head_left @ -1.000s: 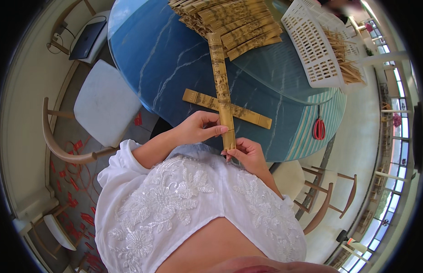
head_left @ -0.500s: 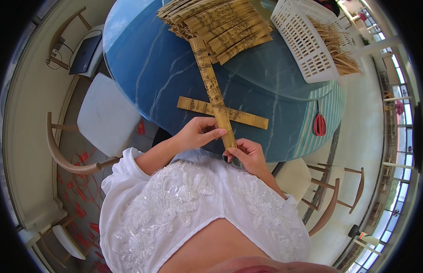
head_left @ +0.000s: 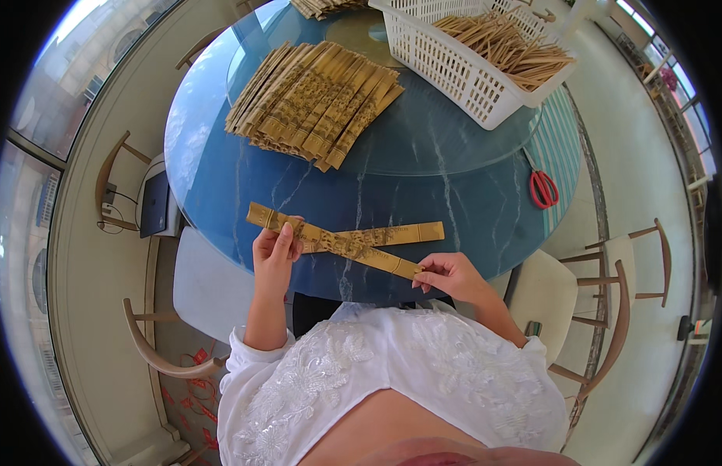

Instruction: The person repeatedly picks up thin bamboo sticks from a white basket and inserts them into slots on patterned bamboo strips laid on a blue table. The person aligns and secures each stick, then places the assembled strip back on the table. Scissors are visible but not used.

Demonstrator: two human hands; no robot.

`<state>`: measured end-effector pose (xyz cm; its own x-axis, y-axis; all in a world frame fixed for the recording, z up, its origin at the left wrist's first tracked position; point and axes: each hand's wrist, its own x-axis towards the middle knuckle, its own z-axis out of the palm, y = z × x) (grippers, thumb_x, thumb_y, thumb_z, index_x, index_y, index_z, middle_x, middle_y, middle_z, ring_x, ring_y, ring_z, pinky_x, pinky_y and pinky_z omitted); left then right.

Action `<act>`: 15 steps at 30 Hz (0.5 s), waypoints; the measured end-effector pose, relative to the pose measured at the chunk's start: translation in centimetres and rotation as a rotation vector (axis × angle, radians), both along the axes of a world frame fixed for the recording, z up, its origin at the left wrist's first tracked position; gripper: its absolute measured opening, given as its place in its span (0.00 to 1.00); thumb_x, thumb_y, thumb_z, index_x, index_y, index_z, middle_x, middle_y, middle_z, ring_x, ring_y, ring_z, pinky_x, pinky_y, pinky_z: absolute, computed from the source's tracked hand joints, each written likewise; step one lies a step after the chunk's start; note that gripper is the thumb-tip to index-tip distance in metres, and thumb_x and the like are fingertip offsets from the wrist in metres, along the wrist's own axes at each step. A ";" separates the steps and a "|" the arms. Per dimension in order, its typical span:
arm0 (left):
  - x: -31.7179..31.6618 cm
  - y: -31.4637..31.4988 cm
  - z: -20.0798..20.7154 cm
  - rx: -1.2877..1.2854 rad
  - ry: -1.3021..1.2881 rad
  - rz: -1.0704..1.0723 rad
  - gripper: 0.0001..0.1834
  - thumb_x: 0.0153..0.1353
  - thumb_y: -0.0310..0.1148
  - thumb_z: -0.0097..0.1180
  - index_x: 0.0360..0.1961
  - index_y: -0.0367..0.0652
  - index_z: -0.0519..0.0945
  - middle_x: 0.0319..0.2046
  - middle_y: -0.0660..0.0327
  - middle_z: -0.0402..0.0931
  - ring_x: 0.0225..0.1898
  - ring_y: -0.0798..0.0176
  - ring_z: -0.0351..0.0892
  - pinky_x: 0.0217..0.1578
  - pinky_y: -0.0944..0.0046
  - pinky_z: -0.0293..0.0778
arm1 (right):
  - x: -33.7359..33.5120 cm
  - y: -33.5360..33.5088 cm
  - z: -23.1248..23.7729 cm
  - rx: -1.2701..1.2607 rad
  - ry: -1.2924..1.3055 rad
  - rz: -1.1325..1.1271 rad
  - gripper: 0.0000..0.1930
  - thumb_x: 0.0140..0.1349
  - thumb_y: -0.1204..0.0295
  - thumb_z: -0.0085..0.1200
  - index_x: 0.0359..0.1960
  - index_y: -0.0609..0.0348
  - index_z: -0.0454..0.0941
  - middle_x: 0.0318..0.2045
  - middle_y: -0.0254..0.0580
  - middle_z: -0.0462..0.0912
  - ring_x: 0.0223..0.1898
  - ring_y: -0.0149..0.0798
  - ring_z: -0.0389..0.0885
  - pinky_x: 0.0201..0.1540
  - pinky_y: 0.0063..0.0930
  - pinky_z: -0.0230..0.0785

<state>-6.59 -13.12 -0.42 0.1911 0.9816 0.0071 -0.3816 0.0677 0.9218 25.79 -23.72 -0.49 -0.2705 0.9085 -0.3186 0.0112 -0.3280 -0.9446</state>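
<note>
Between my two hands a long, flat, gold-brown printed paper sleeve (head_left: 338, 243) is stretched at a slant over the table's near edge. My left hand (head_left: 275, 247) pinches it close to its upper left end, and my right hand (head_left: 448, 275) grips its lower right end between thumb and fingers. Beneath it a second sleeve of the same kind (head_left: 404, 234) lies on the blue table, crossing under the held one. Farther back a thick, fanned pile of these sleeves (head_left: 318, 101) rests on the table.
A white plastic basket (head_left: 462, 81) full of thin wooden chopsticks (head_left: 505, 46) stands at the back right. Red-handled scissors (head_left: 543, 189) lie near the table's right edge. The round blue marbled table (head_left: 470, 210) carries a glass turntable. Wooden chairs (head_left: 621, 326) flank it.
The held sleeve has swung from nearly upright to a flatter slant. My left hand has moved left to its far end; my right hand keeps the near end. The view has shifted.
</note>
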 end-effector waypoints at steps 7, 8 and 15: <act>-0.9 0.3 1.7 0.030 0.148 -0.006 0.10 0.71 0.32 0.56 0.38 0.35 0.80 0.26 0.59 0.80 0.24 0.69 0.75 0.27 0.70 0.68 | 3.7 1.5 -1.7 0.183 0.139 -0.328 0.06 0.69 0.77 0.54 0.41 0.67 0.79 0.31 0.43 0.85 0.29 0.29 0.81 0.36 0.22 0.75; -0.8 0.5 1.9 0.045 0.159 -0.026 0.10 0.71 0.33 0.56 0.37 0.35 0.80 0.27 0.58 0.80 0.24 0.69 0.76 0.27 0.70 0.69 | 4.0 1.6 -2.0 0.197 0.156 -0.365 0.06 0.69 0.76 0.54 0.42 0.67 0.79 0.30 0.43 0.85 0.29 0.29 0.81 0.37 0.22 0.75; 0.3 3.0 3.2 -0.031 0.132 0.030 0.10 0.71 0.32 0.53 0.43 0.36 0.81 0.34 0.54 0.85 0.36 0.62 0.86 0.33 0.68 0.79 | 4.0 2.6 -4.3 0.441 0.164 -0.644 0.09 0.69 0.76 0.55 0.49 0.63 0.79 0.29 0.39 0.83 0.29 0.25 0.79 0.34 0.17 0.72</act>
<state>-6.25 -10.12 2.76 0.1588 0.9862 -0.0463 -0.2595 0.0869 0.9618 29.78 -21.11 -4.84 0.3380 0.9353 0.1049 -0.2036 0.1815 -0.9621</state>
